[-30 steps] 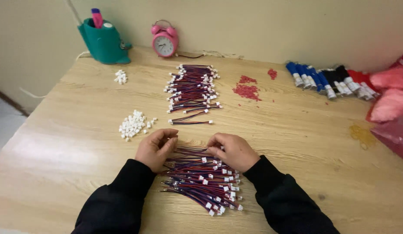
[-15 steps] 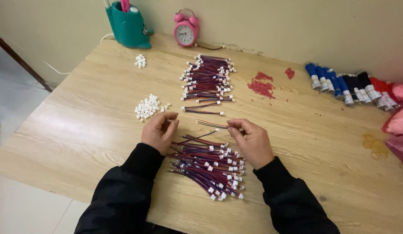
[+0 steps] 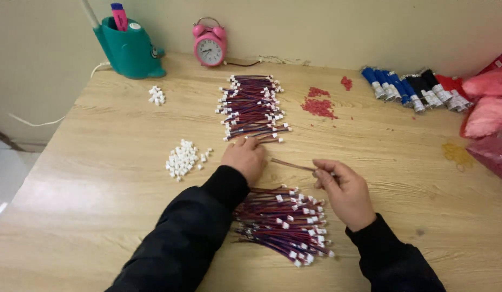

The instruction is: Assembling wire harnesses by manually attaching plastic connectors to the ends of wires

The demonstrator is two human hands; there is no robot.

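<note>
While the right hand (image 3: 345, 192) pinches one wire (image 3: 294, 165) by its end, the left hand (image 3: 244, 157) rests loosely curled, fingertips touching the far wire row (image 3: 252, 105). A loose wire pile (image 3: 283, 224) lies between both wrists.

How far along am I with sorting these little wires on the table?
Done, it seems: a neat stack of wire leads lies near the pink clock. In hand: your right hand pinches one single lead, while your left hand rests at the stack's near edge. Left: a loose heap of leads between your arms, roughly as large as the stack, so perhaps halfway.
</note>
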